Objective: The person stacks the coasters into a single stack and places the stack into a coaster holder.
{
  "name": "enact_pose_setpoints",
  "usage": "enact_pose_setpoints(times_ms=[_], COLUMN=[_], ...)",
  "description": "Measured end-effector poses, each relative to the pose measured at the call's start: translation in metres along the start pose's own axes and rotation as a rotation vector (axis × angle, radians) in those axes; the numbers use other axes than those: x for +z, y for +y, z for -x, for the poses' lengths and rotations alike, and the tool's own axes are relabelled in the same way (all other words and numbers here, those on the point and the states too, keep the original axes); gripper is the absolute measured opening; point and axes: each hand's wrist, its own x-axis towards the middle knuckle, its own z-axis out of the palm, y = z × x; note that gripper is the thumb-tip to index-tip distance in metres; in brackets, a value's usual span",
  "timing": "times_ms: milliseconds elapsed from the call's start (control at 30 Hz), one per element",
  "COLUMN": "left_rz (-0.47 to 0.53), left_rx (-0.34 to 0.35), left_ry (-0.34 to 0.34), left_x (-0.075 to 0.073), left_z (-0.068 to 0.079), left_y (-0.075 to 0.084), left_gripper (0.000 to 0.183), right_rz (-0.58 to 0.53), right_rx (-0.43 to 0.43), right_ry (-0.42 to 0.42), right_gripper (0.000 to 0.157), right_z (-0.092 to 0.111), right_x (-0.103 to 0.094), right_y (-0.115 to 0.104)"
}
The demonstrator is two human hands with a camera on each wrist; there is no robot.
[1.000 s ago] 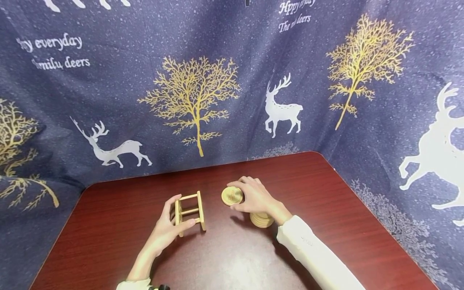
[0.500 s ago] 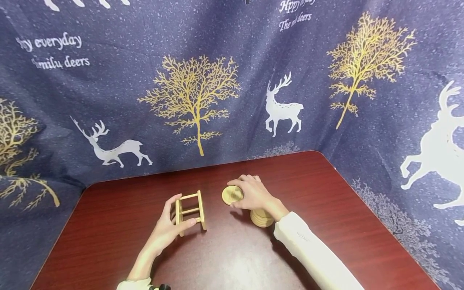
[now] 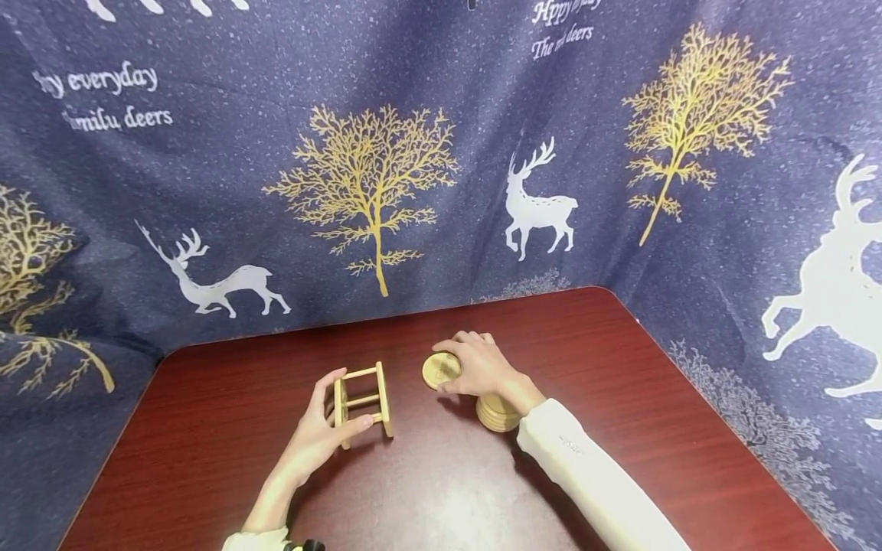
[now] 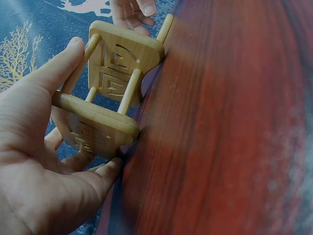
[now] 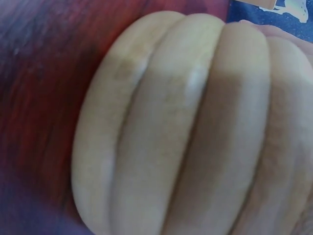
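White sleeves, two in number, enter from the lower edge of the head view: the left sleeve, with one black device beside it, and the right sleeve. One left hand grips one wooden rack between thumb and fingers; its two end panels, with cut-out patterns, are joined by rods, at least three visible. Whether the rack touches the table cannot be told. Below the right wrist stands one stack of wooden discs; four edges are countable in the right wrist view. One right hand pinches a single round wooden disc, tilted, between rack and stack, apart from both. All lie over one red-brown table. Behind hangs dark blue fabric printed with three gold trees, three white deer bodies, and two blocks of white lettering.
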Motion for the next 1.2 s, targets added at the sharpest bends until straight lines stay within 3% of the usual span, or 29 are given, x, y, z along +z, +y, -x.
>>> enact_pose_setpoints(times_ms=[1200], left_rz=[0.020], left_rx=[0.004], left_ry=[0.000], left_x=[0.0011], left_z=[-0.0017], left_y=[-0.0001], left_gripper=[0.101], right_rz=[0.040], right_rx=[0.040], right_ry=[-0.075], right_gripper=[0.075], right_z=[-0.0084], right_x=[0.0032], right_y=[-0.0062])
